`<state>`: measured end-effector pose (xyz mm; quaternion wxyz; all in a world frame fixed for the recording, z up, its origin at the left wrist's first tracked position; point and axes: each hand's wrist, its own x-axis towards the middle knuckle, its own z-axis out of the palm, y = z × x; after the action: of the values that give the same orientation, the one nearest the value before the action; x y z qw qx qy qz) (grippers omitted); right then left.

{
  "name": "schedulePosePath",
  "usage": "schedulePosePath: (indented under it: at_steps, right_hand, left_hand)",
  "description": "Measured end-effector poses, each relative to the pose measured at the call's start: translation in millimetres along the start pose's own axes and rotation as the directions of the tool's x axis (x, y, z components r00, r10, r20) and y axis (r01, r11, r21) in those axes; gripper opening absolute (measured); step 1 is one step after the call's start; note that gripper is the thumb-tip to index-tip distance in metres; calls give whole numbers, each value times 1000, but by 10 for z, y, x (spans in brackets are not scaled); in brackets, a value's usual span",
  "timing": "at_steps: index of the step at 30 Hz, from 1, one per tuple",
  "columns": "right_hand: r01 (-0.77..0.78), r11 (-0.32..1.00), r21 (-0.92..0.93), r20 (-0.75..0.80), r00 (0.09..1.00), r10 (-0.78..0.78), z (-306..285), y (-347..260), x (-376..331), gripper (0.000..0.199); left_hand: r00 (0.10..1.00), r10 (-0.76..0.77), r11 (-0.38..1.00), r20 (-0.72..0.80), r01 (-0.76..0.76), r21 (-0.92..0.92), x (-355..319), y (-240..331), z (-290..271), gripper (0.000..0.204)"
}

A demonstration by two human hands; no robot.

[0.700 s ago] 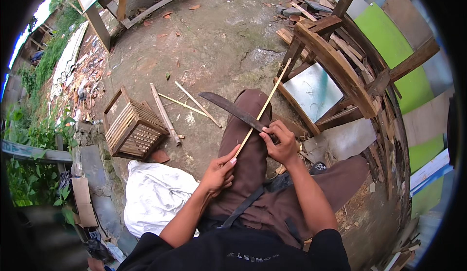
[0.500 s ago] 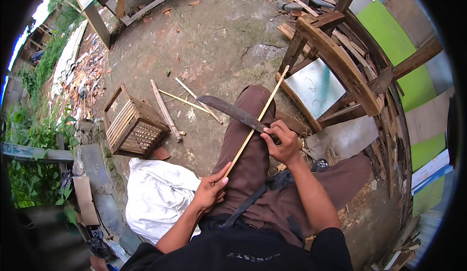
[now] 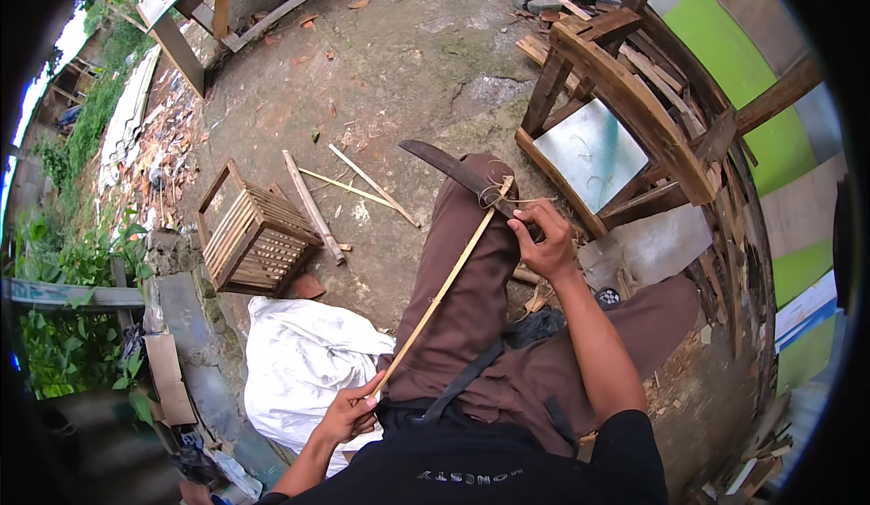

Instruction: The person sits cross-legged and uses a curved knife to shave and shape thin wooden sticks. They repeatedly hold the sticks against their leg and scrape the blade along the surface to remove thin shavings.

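A long pale bamboo strip [image 3: 439, 292] slants across my right-side brown trouser leg. Its lower end is pinched in my left hand [image 3: 349, 416], low by the white cloth sack [image 3: 304, 360]. My right hand [image 3: 546, 240] is closed round the handle of a dark-bladed machete [image 3: 444, 162], whose blade lies across the strip close to its far end. Thin curled shavings [image 3: 494, 192] cling where blade and strip meet. The machete's handle is mostly hidden by my fingers.
A slatted wooden crate [image 3: 258, 242] stands at the left, beside a wooden stick [image 3: 313, 206] and thinner strips [image 3: 367, 183] on the ground. At the right are a wooden chair-like frame [image 3: 625, 97] and piled scrap wood [image 3: 657, 74]. A table [image 3: 181, 52] is at the far left.
My left hand has drawn the strip down and toward me, so the blade now sits near its far end. My right hand moved slightly up and right. Curled shavings have appeared at the blade.
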<state>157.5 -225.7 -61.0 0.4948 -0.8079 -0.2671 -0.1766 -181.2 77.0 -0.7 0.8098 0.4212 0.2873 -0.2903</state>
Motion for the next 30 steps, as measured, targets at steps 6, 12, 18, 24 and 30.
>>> schedulePosePath:
  at_steps: [6,12,18,24,30]
  right_hand:
    - [-55,997,-45,14,998,56,-58,54,-15,15]
    - [-115,990,-86,-70,992,109,-51,37,-40,13]
    - [-383,911,-151,-178,917,356,-513,461,68,15]
    - [-545,809,219,-192,789,583,-303,408,-146,24]
    - [-609,217,762,353,673,650,-519,-233,-107,24]
  left_hand:
    - [1000,8,1000,9,-9,15,-120,73,-43,56]
    - [1000,27,999,9,-27,-22,-128,107,0,53]
    - [999,-39,998,-27,38,-40,-531,-264,-358,50]
    - [994,74,997,79,-72,-31,177,71,138,55]
    - [984,164,983,71,-169,66,799,472,675,51]
